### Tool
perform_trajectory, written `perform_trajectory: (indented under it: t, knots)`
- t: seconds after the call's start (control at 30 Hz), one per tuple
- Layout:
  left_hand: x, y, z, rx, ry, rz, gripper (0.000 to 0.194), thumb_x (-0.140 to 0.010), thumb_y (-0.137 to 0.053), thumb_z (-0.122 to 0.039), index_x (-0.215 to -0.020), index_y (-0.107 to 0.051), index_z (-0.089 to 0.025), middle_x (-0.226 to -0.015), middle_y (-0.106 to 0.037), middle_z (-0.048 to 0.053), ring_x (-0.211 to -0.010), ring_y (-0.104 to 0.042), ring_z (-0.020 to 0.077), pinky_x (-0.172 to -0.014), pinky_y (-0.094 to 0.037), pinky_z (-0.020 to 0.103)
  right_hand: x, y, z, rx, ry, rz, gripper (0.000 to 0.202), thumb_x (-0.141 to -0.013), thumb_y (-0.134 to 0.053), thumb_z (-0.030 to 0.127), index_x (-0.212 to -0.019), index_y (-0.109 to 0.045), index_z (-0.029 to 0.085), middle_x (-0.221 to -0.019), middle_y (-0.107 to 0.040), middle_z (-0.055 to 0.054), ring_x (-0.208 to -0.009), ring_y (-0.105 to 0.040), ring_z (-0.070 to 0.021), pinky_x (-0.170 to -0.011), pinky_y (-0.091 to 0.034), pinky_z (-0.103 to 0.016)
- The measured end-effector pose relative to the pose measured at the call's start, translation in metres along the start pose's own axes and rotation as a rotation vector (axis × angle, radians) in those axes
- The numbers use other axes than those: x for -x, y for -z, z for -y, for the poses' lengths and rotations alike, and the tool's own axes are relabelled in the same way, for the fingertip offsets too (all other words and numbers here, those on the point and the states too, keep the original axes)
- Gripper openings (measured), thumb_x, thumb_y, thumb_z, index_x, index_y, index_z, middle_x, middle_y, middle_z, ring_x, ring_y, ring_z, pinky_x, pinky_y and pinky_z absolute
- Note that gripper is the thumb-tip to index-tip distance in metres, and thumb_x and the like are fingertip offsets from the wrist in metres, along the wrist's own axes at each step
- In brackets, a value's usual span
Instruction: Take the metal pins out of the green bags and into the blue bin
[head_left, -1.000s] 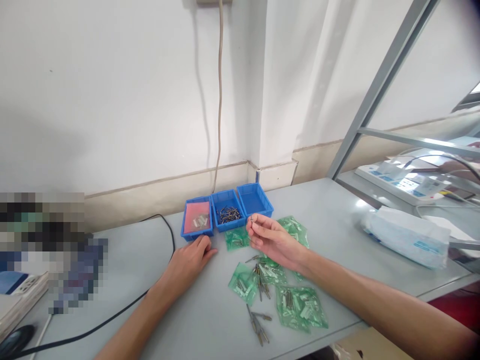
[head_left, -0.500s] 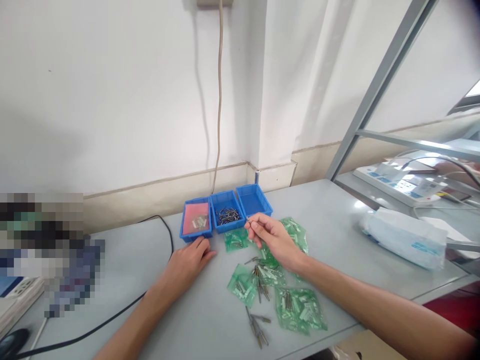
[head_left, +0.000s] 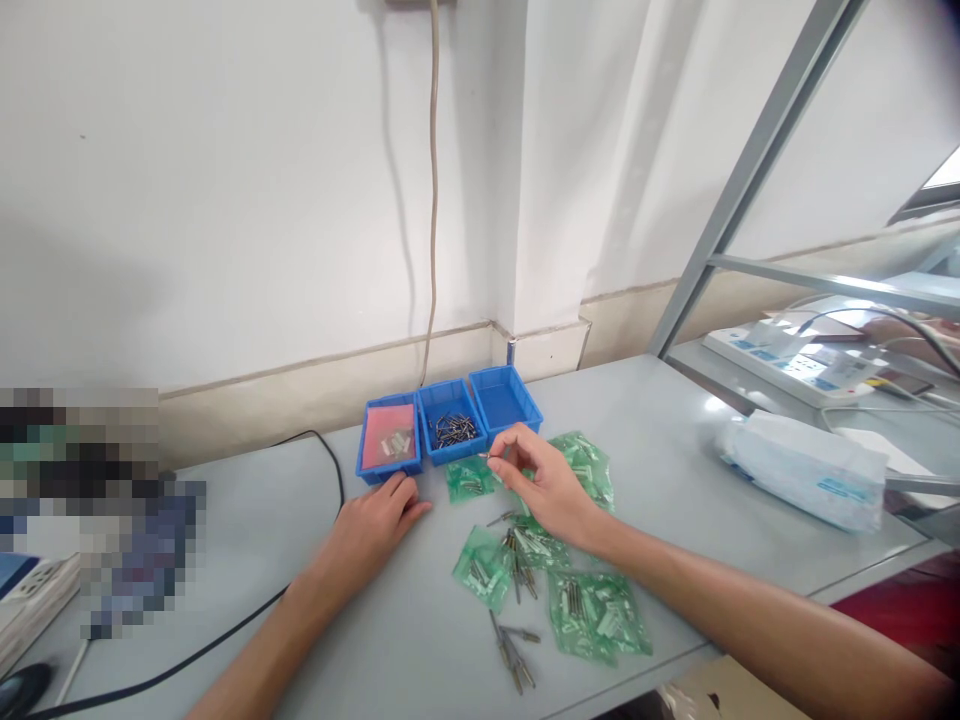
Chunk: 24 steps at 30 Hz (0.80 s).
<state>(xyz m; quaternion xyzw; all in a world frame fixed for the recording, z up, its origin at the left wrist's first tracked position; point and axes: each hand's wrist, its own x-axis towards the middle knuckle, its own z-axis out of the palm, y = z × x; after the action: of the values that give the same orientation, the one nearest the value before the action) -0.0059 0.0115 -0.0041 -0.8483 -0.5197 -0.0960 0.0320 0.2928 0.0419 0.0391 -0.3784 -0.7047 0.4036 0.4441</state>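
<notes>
My right hand [head_left: 544, 485] is closed in a pinch above the green bags, in front of the blue bins. A small metal pin [head_left: 484, 456] pokes out between thumb and forefinger, mostly hidden by them. My left hand [head_left: 384, 515] rests on the table with its thumb apart and its fingertips by the front of the left blue bin [head_left: 390, 472]; nothing shows in it. That bin contains a pink sheet [head_left: 379, 425] and a bag of small pale pieces. Many dark metal pins [head_left: 456, 430] fill part of the middle blue bin [head_left: 442, 390]. The right blue bin [head_left: 506, 395] shows its bare floor.
Green plastic bags of metal parts [head_left: 600, 615] lie around the right forearm. Loose metal pins [head_left: 512, 655] are nearer the front edge. A white soft pack [head_left: 806, 470] sits at the right by a metal frame [head_left: 757, 160]. A black cable [head_left: 225, 632] crosses the left side.
My right hand has turned slightly, its fingers curling more over the pinched pin, which now points left. The left hand stays in place. The whole view has shifted a little.
</notes>
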Motion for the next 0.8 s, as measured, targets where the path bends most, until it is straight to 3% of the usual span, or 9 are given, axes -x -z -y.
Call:
perform_trajectory:
  t: [0.17, 0.3, 0.57, 0.8]
  knots:
    - [-0.001, 0.003, -0.003, 0.012, 0.014, 0.006, 0.03, -0.114, -0.042, -0.044, -0.096, -0.051, -0.023, -0.096, -0.064, 0.001, -0.076, -0.066, 0.0183, -0.06, -0.034, 0.028, 0.002, 0.001, 0.003, 0.09, 0.142, 0.1, 0.009, -0.105, -0.064, 0.031, -0.099, -0.069, 0.027, -0.1, -0.061, -0.004, -0.079, -0.055, -0.0193, -0.069, -0.04, -0.033]
    - [-0.001, 0.004, -0.004, 0.025, 0.02, 0.004, 0.029, -0.114, -0.042, -0.043, -0.096, -0.052, -0.023, -0.096, -0.064, 0.001, -0.076, -0.066, 0.0185, -0.061, -0.035, 0.028, 0.0, 0.0, 0.002, 0.021, 0.129, 0.11, 0.013, -0.105, -0.065, 0.036, -0.099, -0.071, 0.026, -0.098, -0.063, -0.005, -0.083, -0.056, -0.0203, -0.072, -0.042, -0.033]
    - [0.0, 0.003, -0.002, 0.021, 0.021, 0.009, 0.032, -0.116, -0.037, -0.046, -0.098, -0.051, -0.023, -0.096, -0.063, 0.001, -0.077, -0.067, 0.0181, -0.062, -0.036, 0.028, -0.007, 0.004, -0.003, -0.333, -0.131, 0.19, 0.034, -0.102, -0.066, 0.055, -0.101, -0.071, 0.021, -0.089, -0.067, -0.003, -0.066, -0.053, -0.0136, -0.061, -0.041, -0.029]
    - [0.0, 0.004, -0.002, 0.032, 0.038, 0.022, 0.033, -0.116, -0.037, -0.047, -0.097, -0.05, -0.023, -0.096, -0.063, 0.001, -0.076, -0.066, 0.0175, -0.062, -0.037, 0.028, -0.009, 0.007, 0.0, -0.738, -0.355, 0.254, 0.032, -0.096, -0.077, 0.049, -0.096, -0.069, 0.018, -0.084, -0.057, 0.0, -0.061, -0.043, -0.0088, -0.059, -0.03, -0.026]
